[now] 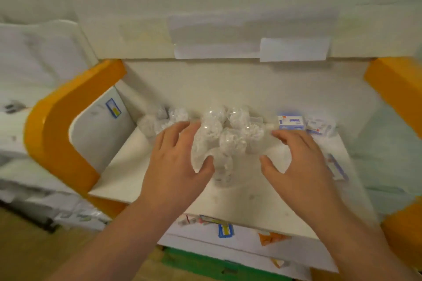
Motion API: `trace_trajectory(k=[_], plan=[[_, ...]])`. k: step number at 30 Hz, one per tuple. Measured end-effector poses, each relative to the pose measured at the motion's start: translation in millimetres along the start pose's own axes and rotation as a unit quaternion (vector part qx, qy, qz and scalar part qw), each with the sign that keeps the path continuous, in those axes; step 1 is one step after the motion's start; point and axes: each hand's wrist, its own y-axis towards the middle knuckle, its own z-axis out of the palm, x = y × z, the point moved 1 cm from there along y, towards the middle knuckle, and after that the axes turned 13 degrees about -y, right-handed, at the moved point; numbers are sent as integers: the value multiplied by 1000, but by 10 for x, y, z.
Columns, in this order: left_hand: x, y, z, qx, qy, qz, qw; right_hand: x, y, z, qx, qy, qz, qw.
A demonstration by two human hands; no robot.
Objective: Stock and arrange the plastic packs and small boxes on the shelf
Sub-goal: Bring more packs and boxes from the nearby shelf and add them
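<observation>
A cluster of clear plastic packs [219,134] is sitting mid-shelf on the white shelf [137,166], toward the back. The left hand [175,164] is cupping the cluster's left side, thumb pressing a pack, seemingly gripping it, though blur is obscuring this. The right hand [296,162] is hovering beside it, fingers spread. A small blue box [291,122] is standing just right, between orange end panels [54,125].
</observation>
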Motion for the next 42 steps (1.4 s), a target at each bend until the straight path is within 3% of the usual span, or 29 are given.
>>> trace_trajectory(k=[11,21,26,30,42], plan=[[964,-580,-1358,-108,90,-103,985,1733,45,707,122,87,-188,971],[2436,-1237,-2923,-156,111,-187,964,3855,-267,1621,145,120,-297,936],[3203,-1427,-3509,-147,115,-194,963,4683,-369,2165,142,125,-286,939],[3669,-1463,-3783,-145,103,-199,964,5102,-429,2520,191,127,-271,935],[4992,-791,-3867,-114,112,-219,963,5839,198,3803,189,161,-246,937]])
